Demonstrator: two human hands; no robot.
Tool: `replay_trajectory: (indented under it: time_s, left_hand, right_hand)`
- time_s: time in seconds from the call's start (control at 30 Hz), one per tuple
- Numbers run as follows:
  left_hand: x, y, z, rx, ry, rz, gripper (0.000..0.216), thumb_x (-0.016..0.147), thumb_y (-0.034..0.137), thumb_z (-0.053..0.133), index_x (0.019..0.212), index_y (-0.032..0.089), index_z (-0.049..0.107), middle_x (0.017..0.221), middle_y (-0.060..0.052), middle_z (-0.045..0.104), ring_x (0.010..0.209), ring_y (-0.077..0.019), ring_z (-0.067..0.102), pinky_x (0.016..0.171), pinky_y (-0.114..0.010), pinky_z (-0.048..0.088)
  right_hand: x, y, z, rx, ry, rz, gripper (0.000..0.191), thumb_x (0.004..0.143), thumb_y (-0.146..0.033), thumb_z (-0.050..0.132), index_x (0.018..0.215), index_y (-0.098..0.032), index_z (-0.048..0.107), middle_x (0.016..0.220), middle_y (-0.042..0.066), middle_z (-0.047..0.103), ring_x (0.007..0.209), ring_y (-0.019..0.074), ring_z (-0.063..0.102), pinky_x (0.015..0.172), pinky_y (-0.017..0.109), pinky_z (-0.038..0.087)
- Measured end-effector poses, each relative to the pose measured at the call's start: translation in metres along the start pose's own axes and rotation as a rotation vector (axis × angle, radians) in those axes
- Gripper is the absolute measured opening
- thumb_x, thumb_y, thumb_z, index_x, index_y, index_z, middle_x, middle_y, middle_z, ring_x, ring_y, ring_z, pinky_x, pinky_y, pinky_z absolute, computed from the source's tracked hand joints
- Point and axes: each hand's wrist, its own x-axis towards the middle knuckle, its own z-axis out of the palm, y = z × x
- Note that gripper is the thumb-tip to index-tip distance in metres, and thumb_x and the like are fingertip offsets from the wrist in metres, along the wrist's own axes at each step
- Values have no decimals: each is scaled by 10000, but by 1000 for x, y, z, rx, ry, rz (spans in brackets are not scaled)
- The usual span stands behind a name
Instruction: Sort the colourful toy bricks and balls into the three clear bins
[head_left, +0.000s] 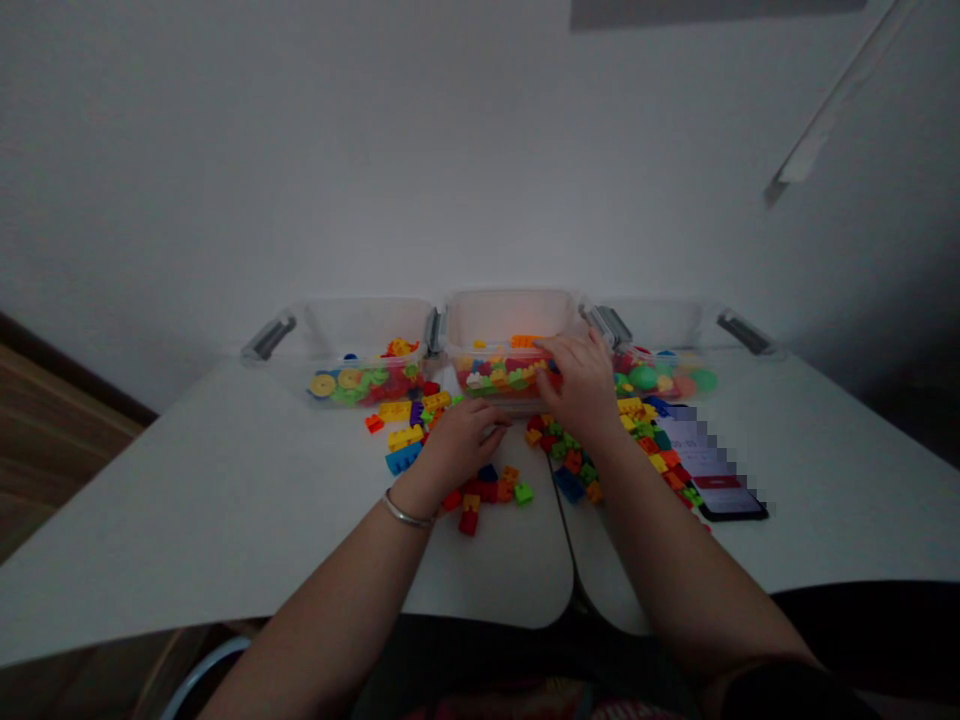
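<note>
My left hand (469, 438) hovers low over a loose pile of toy building bricks, fingers loosely curved and thumb apart; nothing shows between them. Yellow bricks (405, 437) and a blue brick (403, 458) lie to its left, with red bricks (486, 491) and a light green brick (523, 493) nearer me. My right hand (581, 385) reaches over the front rim of the middle clear bin (510, 312). Its fingertips are at an orange brick (523, 341), with the thumb lower and separate. Whether they grip the brick is hard to see. Small mixed pieces (499, 377) fill the bin's bottom.
A left clear bin (367, 325) holds wheel-like and green pieces; a right clear bin (656, 325) holds round green and orange ones. More bricks (652, 440) lie beside my right forearm, against a phone (709, 465). A seam (561, 510) splits the white table. A wall stands behind.
</note>
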Motion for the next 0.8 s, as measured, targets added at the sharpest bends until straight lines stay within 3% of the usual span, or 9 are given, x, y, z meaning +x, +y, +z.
replay_trajectory:
  time_s: [0.17, 0.27, 0.37, 0.47, 0.53, 0.63, 0.8]
  left_hand:
    - [0, 0, 1, -69, -75, -4, 152, 871, 203, 556, 953, 203, 684, 964, -52, 673, 931, -194, 615, 871, -359, 499]
    - [-1, 2, 0, -115, -185, 23, 152, 845, 247, 605, 962, 205, 692, 985, -49, 686, 963, -202, 616, 911, -371, 482]
    - [-1, 5, -3, -91, -298, 51, 189, 795, 289, 668, 964, 217, 709, 986, -44, 690, 979, -218, 611, 930, -387, 466]
    - [-1, 6, -4, -47, -328, 47, 193, 763, 304, 699, 942, 238, 725, 958, -36, 690, 966, -220, 608, 915, -377, 465]
    - [-1, 5, -2, -18, -324, 39, 170, 771, 328, 694, 913, 244, 732, 922, -32, 693, 935, -215, 615, 907, -372, 462]
    - [-1, 1, 1, 36, -322, 46, 156, 817, 349, 645, 865, 230, 732, 856, -29, 704, 859, -205, 630, 862, -358, 462]
    - [0, -5, 4, 140, -299, -46, 132, 804, 227, 599, 850, 208, 722, 834, -33, 722, 799, -195, 637, 770, -314, 458]
  right_hand:
    - [-2, 3, 0, -38, -9, -22, 409, 850, -215, 486, 1248, -191, 575, 1248, 86, 646, 1218, 271, 538, 1162, 537, 226]
    - [-3, 4, -1, -43, -32, -28, 447, 847, -205, 488, 1290, -186, 549, 1313, 89, 610, 1267, 271, 503, 1168, 545, 216]
    - [-5, 2, -4, -48, -39, -22, 488, 840, -207, 504, 1327, -206, 521, 1390, 78, 550, 1365, 302, 394, 1151, 580, 231]
    - [-10, -6, -10, -3, -9, -38, 463, 842, -223, 526, 1305, -218, 545, 1404, 65, 537, 1413, 321, 300, 1124, 581, 279]
    - [-13, -12, -12, 88, -23, -87, 371, 864, -225, 520, 1225, -226, 605, 1306, 60, 613, 1323, 284, 425, 1088, 514, 356]
    - [-19, -19, -10, 224, -119, -159, 231, 897, -206, 499, 1030, -229, 686, 1029, 45, 719, 1022, 211, 599, 952, 400, 465]
    - [-28, -21, 1, 268, -298, -150, 144, 880, -192, 560, 922, -199, 697, 894, 49, 718, 885, 202, 595, 847, 357, 470]
